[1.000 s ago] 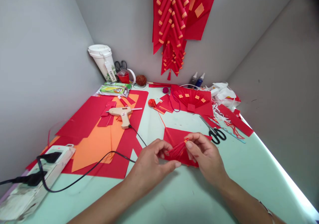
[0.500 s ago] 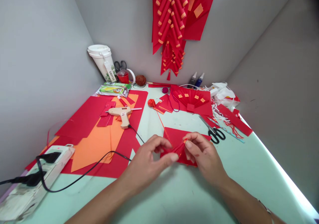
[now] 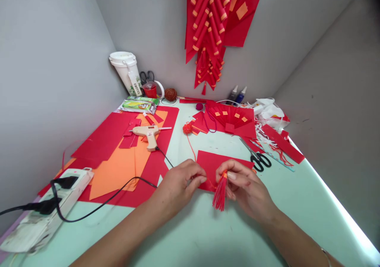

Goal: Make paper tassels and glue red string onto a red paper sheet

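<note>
My right hand [image 3: 245, 185] pinches a red tassel [image 3: 220, 195] by its orange-bound top, and its strands hang down over the table edge of a red paper sheet [image 3: 208, 162]. To its left, my left hand [image 3: 185, 182] is closed with thumb and fingertips together on an orange yarn [image 3: 192, 150]. The yarn runs back from that hand to a small orange yarn ball [image 3: 187, 128]; a thin stretch also shows between the left fingertips and the tassel. Both hands are just above the front of the red sheet.
On the left lie a glue gun [image 3: 150, 134] over orange and red paper [image 3: 114, 176] and a power strip [image 3: 53, 207] with a black cord. Black-handled scissors [image 3: 257, 160] rest at right. Behind are a red paper fan [image 3: 231, 118], a white cup [image 3: 126, 73] and glue bottles [image 3: 240, 95].
The tassel has swung down and its strands now hang below my right hand. My left fingers have come together on the yarn. The yarn ball has shifted right and the yarn is slacker.
</note>
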Tool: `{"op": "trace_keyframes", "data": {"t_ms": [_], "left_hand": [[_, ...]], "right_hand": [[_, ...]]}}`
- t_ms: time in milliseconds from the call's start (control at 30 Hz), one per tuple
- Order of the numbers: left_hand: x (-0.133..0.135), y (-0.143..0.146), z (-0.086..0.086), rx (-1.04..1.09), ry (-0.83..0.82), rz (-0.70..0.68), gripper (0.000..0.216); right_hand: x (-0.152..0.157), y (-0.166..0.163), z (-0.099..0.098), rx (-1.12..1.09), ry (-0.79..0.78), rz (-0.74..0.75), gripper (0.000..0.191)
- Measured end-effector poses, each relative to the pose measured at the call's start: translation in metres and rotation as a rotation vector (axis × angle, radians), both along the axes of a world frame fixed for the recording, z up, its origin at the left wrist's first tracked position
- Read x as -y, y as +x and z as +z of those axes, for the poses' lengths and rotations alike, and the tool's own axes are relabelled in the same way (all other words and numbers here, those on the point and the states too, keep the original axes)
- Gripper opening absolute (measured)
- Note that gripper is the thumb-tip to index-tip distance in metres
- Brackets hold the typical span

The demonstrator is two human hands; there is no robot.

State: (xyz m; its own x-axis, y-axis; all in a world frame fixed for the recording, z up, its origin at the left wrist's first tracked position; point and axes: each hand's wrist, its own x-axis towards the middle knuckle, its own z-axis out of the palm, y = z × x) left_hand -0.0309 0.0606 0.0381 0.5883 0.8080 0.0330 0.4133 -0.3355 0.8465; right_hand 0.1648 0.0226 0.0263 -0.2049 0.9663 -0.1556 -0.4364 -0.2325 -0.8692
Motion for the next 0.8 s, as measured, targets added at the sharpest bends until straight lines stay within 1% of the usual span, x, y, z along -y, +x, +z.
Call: {"op": "trace_keyframes", "data": {"t_ms": [100, 200, 300, 400, 500, 567, 633, 700, 800], "left_hand": [[-0.005, -0.005, 0.000, -0.013, 0.057, 0.121, 0.015], [-0.009, -0.011, 0.004, 0.010, 0.087, 0.278, 0.016], [-0.011, -0.014, 0.010, 0.071, 0.029, 0.424, 0.019], [-0.013, -0.015, 0.013, 0.167, -0.054, 0.508, 0.021], [-0.015, -0.014, 0.011, 0.190, -0.085, 0.527, 0.022], [-0.016, -0.013, 0.008, 0.173, -0.094, 0.495, 0.022], [-0.016, -0.011, 0.003, 0.126, -0.090, 0.439, 0.020], [-0.016, -0.010, 0.001, 0.067, -0.061, 0.404, 0.023], [-0.015, -0.009, 0.001, 0.033, 0.020, 0.433, 0.035]], "right_hand": [[-0.001, 0.001, -0.002, 0.023, -0.028, 0.000, 0.015], [-0.003, 0.001, -0.005, 0.092, -0.084, -0.003, 0.015], [-0.005, 0.000, -0.006, 0.190, -0.126, 0.036, 0.015], [-0.005, 0.000, -0.004, 0.243, -0.160, 0.148, 0.016], [-0.002, 0.000, -0.001, 0.193, -0.241, 0.328, 0.016], [-0.001, 0.000, 0.000, 0.131, -0.293, 0.429, 0.017], [0.001, 0.000, 0.000, 0.049, -0.304, 0.480, 0.018], [0.001, 0.001, -0.001, -0.053, -0.268, 0.460, 0.020], [-0.001, 0.004, 0.000, -0.208, -0.214, 0.302, 0.018]]}}
